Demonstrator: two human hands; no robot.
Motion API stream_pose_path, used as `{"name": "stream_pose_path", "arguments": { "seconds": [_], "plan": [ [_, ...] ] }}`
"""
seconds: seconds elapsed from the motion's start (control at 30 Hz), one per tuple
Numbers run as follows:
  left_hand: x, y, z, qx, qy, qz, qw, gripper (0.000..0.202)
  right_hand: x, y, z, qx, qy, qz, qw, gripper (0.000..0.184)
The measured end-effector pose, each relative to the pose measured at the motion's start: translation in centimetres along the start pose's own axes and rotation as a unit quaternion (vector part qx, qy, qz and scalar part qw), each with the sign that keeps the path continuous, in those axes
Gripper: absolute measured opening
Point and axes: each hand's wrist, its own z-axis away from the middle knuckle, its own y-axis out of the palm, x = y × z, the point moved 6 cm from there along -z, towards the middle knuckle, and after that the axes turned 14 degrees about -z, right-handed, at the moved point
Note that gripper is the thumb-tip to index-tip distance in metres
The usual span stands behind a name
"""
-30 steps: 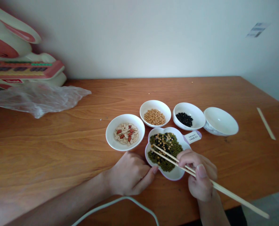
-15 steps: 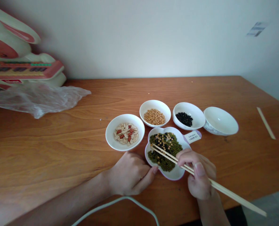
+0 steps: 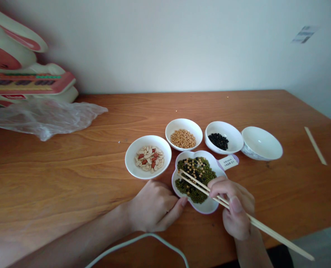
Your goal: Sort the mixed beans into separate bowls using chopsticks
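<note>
Head view: right hand (image 3: 235, 208) clenches two chopsticks (image 3: 277, 235). Their long axis runs from lower right to upper left, tips over the mixed beans (image 3: 187, 188) in one flower-shaped dish (image 3: 208, 207), just up-left of the grip. Left hand (image 3: 154, 206) is curled and holds nothing, its thumb touching that dish. Four round bowls stand beyond: peanut bowl (image 3: 130, 163), soybean bowl (image 3: 196, 130), black-bean bowl (image 3: 234, 139), white bowl (image 3: 261, 143). One loose stick (image 3: 315, 146) lies far right on the tabletop (image 3: 70, 167).

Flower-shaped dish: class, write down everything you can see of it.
The flower-shaped dish is white, glossy and ceramic-looking, with a lobed, lilac-edged rim. It sits flat on the wooden table. It holds mostly green beans, with black and yellow ones mixed in. The left hand rests its thumb against the near-left rim. The chopsticks in the right hand reach into the beans. A printed label lies at its far-right edge.
</note>
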Motion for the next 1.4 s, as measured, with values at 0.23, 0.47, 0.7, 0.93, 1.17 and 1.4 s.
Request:
{"name": "stream_pose_path", "arguments": {
  "seconds": [0.23,0.47,0.7,0.93,1.17,1.4],
  "plan": [
    [-0.06,-0.34,-0.33,-0.008,0.001,0.011,1.000,0.051,-0.29,-0.07,-0.06,-0.007,0.011,-0.011,1.000,0.038],
    [0.00,-0.05,-0.03,-0.009,-0.001,0.007,1.000,0.050,-0.25,-0.08,0.27,-0.011,0.007,-0.017,1.000,0.039],
    [0.00,-0.20,-0.15,-0.014,0.000,0.008,1.000,0.051,-0.40,-0.23,0.11,-0.027,0.012,-0.035,0.999,0.036],
    [0.06,-0.08,-0.08,-0.010,-0.003,0.011,1.000,0.051,0.02,-0.54,-0.23,-0.038,0.017,-0.015,0.999,0.038],
    [0.02,-0.12,-0.18,-0.010,-0.002,0.010,1.000,0.051,0.05,-0.60,-0.28,-0.044,0.015,-0.002,0.999,0.039],
    [-0.06,-0.36,-0.11,-0.025,0.005,0.007,1.000,0.050,0.49,-0.80,-0.53,-0.040,-0.008,0.024,0.999,0.036]
  ]
}}
